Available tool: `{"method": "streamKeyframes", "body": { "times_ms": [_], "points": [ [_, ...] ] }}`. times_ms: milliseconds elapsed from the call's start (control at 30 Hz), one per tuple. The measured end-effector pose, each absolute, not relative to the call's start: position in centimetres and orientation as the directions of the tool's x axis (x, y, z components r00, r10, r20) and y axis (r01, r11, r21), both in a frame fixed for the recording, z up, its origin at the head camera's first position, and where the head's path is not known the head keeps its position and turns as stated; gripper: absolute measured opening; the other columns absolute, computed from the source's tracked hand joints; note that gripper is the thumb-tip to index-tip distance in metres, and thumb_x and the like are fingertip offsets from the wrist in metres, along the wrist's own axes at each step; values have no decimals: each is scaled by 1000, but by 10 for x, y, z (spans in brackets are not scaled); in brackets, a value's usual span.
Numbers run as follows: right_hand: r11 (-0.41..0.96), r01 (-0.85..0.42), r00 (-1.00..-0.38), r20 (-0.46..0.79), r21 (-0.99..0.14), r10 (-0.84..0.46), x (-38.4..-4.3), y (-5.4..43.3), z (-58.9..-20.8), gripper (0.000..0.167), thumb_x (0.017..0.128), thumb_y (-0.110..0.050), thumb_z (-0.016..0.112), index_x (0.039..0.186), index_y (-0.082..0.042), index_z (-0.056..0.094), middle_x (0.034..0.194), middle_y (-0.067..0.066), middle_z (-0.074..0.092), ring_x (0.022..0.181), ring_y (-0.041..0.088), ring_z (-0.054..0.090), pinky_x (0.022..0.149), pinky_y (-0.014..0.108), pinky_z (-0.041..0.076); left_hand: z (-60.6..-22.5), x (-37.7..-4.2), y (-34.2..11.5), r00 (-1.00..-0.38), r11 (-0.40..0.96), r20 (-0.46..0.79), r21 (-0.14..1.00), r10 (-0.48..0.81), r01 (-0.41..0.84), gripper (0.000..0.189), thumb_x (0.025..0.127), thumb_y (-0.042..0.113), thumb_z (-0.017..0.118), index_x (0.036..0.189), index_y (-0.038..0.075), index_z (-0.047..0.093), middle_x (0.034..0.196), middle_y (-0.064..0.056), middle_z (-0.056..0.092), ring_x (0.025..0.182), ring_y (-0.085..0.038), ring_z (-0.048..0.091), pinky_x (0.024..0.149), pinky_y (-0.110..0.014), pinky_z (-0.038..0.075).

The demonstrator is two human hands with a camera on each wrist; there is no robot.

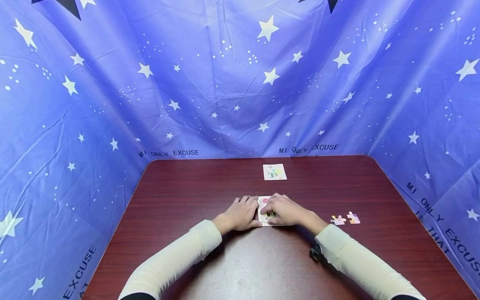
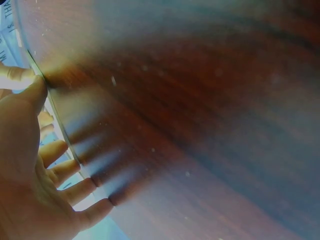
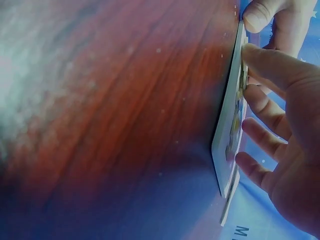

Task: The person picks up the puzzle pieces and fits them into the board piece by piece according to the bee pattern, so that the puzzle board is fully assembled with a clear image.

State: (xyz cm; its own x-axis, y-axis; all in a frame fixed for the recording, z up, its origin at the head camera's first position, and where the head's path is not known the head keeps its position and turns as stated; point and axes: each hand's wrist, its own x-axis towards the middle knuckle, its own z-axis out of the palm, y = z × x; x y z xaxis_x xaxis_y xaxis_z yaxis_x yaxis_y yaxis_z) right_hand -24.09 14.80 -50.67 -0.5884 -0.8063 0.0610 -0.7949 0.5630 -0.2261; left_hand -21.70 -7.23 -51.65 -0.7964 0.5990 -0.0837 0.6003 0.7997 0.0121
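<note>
A small jigsaw board (image 1: 264, 199) with a white border and coloured pieces lies flat on the table between the two hands. My left hand (image 1: 243, 213) rests at its left side, thumb toward the near corner and fingers extended. The right hand (image 1: 286, 209) is over the board's right part, covering much of the picture. In the right wrist view, the thumb and spread fingertips of that hand (image 3: 300, 120) touch the top of the board (image 3: 225, 140). Part of the left thumb (image 3: 257, 17) shows at the board's far end.
A square picture card (image 1: 275, 171) lies farther back on the dark red wooden table (image 1: 180, 187). Right of the right hand are loose puzzle pieces (image 1: 338, 220), with another piece (image 1: 353, 217) beside them. A blue star-patterned curtain (image 1: 217, 83) surrounds the table's back and sides.
</note>
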Motion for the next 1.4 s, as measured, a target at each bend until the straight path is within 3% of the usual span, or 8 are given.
{"method": "streamKeyframes", "body": {
  "times_ms": [433, 733, 967, 1167, 1400],
  "points": [
    [582, -784, -609, 83, -215, -789, -241, 149, -510, 28, 82, -31, 79, 109, -25, 77, 92, -9, 68, 104, 18, 58, 82, 39, 45, -514, -217, -72, -795, 799, -93, 16, 600, 601, 64, 94, 65, 57, 130, 13, 52, 158, -9, 45, 141, -28, 47, 106, -47, 46],
    [564, -800, -592, 119, -204, -797, -240, 147, -509, 25, 83, -26, 80, 107, -21, 79, 102, -8, 75, 107, 21, 61, 84, 43, 49, -516, -217, -72, -797, 802, -92, 23, 597, 597, 63, 94, 65, 58, 130, 14, 52, 158, -10, 45, 141, -28, 46, 106, -48, 46],
    [594, -778, -623, 129, -203, -772, -239, 144, -508, 22, 80, -26, 82, 102, -20, 79, 88, -12, 73, 104, 19, 62, 79, 40, 48, -515, -216, -72, -797, 801, -93, 20, 597, 598, 61, 94, 64, 57, 128, 14, 52, 158, -9, 44, 141, -28, 47, 106, -47, 46],
    [599, -771, -630, 118, -215, -768, -237, 144, -508, 21, 80, -26, 83, 101, -20, 81, 100, -7, 77, 106, 23, 63, 83, 45, 51, -516, -216, -72, -795, 799, -93, 11, 600, 602, 62, 94, 65, 56, 129, 14, 52, 158, -9, 44, 141, -28, 46, 106, -48, 46],
    [583, -783, -614, 125, -215, -779, -239, 145, -510, 22, 81, -27, 83, 101, -20, 82, 100, -5, 75, 104, 24, 64, 88, 45, 52, -516, -217, -73, -793, 796, -90, 4, 603, 605, 61, 94, 66, 56, 128, 14, 52, 157, -9, 44, 142, -27, 46, 107, -47, 45]
  ]
}}
